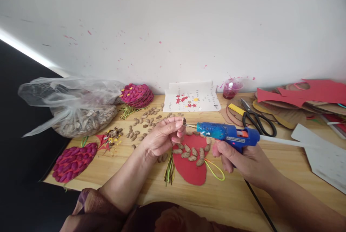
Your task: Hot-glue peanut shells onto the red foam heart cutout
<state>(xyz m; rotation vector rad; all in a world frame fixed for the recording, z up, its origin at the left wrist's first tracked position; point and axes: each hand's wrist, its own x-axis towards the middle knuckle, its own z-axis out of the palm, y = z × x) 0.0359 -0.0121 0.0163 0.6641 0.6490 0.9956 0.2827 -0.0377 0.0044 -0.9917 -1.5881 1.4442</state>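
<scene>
the left hand [162,134] is pinching a shell piece [184,121]; the right hand [244,163] is gripping a blue glue gun [221,132], its nozzle [191,126] pointing at the piece. holding both steady and keeping skin off hot metal is probably mattering most. the red cutout [190,172] is lying below, part-covered with shells [193,158]. scissors [250,111] are crowding the far side, the cord [259,203] is trailing nearward, and more room is showing toward the bench's [116,185] near edge.

No readable text, blurred label [235,139] on glue gun [227,132], illegible writing [209,95] on paper [189,88]
</scene>
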